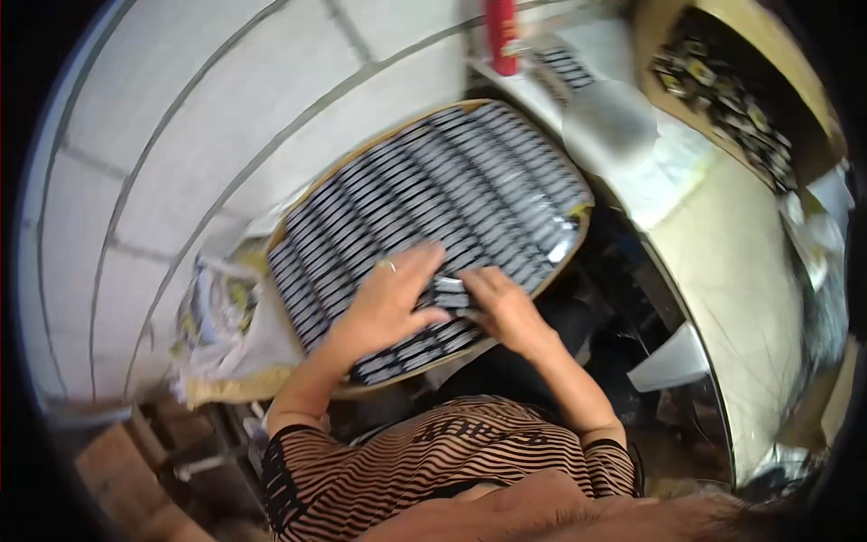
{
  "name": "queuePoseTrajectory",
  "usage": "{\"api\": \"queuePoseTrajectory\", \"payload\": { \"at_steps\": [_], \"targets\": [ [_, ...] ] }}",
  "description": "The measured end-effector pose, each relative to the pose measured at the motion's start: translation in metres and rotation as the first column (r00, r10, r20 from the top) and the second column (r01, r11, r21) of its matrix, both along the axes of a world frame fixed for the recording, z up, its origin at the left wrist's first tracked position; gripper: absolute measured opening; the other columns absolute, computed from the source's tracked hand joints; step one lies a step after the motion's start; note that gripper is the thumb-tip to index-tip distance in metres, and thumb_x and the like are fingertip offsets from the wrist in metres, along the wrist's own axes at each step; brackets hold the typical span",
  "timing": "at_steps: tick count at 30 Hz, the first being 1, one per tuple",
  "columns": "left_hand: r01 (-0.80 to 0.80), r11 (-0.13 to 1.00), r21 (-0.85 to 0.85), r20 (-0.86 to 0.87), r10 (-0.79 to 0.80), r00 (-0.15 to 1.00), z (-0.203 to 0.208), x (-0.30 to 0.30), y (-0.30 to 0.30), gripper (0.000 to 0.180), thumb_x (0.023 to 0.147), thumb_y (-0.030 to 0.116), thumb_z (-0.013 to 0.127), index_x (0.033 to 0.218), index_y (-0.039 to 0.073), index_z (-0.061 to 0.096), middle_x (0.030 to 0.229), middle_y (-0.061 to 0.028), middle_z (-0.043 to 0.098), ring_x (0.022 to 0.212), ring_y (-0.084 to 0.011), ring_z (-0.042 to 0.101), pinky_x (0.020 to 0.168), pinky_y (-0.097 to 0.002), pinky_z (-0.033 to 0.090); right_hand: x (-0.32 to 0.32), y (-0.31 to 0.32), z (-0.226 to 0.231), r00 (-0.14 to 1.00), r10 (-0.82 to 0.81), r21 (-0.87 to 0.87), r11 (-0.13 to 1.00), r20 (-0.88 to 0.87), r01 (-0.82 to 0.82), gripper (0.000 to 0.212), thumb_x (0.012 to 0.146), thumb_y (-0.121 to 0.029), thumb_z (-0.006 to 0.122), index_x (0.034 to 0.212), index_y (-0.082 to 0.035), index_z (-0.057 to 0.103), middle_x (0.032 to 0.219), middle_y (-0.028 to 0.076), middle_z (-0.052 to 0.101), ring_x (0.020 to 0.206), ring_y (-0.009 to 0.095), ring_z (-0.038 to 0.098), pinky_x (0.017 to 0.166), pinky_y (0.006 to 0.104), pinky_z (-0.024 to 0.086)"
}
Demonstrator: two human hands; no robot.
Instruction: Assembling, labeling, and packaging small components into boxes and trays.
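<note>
A large tray with a tan rim holds many small black-and-silver rectangular pieces in tight slanting rows. Over its near part is my left hand, wearing a ring, its fingers stretched out and its thumb apart; the fingertips are slightly blurred. Just right of it, my right hand has its bent fingers against a short group of the same pieces, which lies between the two hands. The undersides of the right fingers are hidden.
White block walls rise at the left and back. A red cylinder stands behind the tray. On the right are a pale tabletop and an open cardboard box with many small loose pieces. Plastic bags sit left of the tray.
</note>
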State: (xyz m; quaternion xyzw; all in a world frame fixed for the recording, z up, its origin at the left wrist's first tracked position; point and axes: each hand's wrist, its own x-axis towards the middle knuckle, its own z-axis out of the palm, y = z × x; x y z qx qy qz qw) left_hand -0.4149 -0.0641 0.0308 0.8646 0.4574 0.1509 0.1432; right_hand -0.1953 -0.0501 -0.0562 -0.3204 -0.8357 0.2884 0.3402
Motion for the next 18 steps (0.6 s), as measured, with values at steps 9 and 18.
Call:
{"api": "queuePoseTrajectory", "payload": {
  "at_steps": [9, 18],
  "targets": [
    [0.223, 0.967, 0.123, 0.242, -0.248, 0.938, -0.001, 0.145, 0.093, 0.050, 0.072, 0.018, 0.076, 0.114, 0.001, 0.056, 0.101, -0.0161, 0.060, 0.091, -0.0371, 0.060, 0.077, -0.0425, 0.049, 0.149, -0.029, 0.065, 0.783, -0.617, 0.130, 0.785, 0.077, 0.606, 0.069, 0.075, -0.015, 0.078, 0.135, -0.004, 0.045, 0.127, 0.018, 0.055, 0.113, 0.037, 0.055, 0.093, 0.0409, 0.049],
    [-0.150, 0.900, 0.410, 0.015, 0.158, 0.987, -0.071, 0.319, 0.240, 0.051, 0.083, 0.030, 0.066, 0.120, -0.004, 0.055, 0.154, -0.0229, 0.023, 0.145, -0.0380, 0.015, 0.109, -0.0619, 0.025, 0.306, -0.125, 0.087, 0.311, -0.923, 0.101, 0.340, 0.227, 0.935, 0.040, 0.083, -0.007, 0.069, 0.121, -0.003, 0.058, 0.119, 0.016, 0.061, 0.105, 0.033, 0.060, 0.088, 0.0370, 0.050]
  ]
}}
